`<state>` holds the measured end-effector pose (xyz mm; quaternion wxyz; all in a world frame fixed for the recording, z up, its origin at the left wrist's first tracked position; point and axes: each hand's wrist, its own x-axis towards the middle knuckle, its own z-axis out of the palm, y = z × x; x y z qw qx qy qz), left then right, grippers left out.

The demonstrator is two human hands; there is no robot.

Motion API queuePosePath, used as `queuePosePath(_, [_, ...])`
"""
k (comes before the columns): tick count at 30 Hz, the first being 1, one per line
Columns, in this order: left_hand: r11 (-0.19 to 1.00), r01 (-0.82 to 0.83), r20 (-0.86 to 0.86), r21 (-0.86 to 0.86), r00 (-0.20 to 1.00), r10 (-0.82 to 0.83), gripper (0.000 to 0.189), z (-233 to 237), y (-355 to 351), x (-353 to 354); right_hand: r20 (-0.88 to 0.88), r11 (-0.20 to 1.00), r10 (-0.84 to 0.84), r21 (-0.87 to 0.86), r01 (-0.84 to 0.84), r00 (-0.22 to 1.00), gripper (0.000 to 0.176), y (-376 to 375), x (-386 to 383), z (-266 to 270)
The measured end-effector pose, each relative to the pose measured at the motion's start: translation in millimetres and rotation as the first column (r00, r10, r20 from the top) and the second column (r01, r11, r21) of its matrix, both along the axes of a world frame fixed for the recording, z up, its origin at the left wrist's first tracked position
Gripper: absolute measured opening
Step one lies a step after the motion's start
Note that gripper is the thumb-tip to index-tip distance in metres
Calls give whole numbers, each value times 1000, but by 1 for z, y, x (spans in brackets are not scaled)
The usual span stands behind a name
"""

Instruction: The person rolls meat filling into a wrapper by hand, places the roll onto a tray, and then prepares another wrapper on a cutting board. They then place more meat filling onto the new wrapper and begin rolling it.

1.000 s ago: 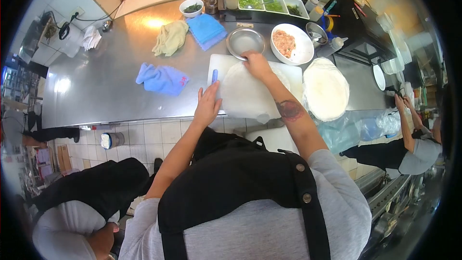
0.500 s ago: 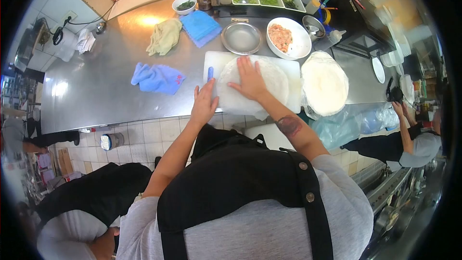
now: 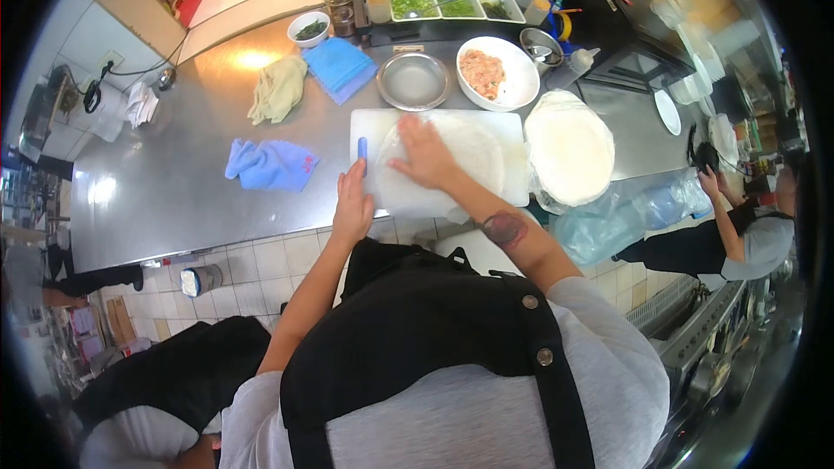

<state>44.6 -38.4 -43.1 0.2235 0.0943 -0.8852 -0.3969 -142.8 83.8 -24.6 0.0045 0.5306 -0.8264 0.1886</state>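
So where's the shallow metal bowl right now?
In the head view, upper centre: the shallow metal bowl sits just beyond the white cutting board, left of the large white bowl.

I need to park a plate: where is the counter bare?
Widest: the counter left of the nearer blue cloth. Smaller: between that cloth and the board near the left hand, and between the round stack and white dish. Crowded: behind the board, with steel bowl and meat bowl; right hand and sheet occupy the board.
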Motion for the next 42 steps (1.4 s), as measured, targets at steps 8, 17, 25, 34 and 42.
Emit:
queuePosePath(8, [1000,-1,53,7,999,0,71,4,0,1,178,941,284,-242,-238,942,44,11,-20,40])
queuePosePath(17, [998,7,49,-70,999,-4,71,0,0,3,96,932,-297,-186,310,950,57,54,-252,38])
queuePosePath(25, [995,-3,53,-104,999,9,70,5,3,2,119,940,-274,240,241,954,52,49,-269,41])
queuePosePath(34, [992,-15,90,-124,996,27,66,8,4,1,35,903,-401,183,388,915,23,54,-258,26])
queuePosePath(42, [989,-21,78,-143,996,33,62,7,5,1,30,968,-248,-35,249,968,32,54,-270,41])
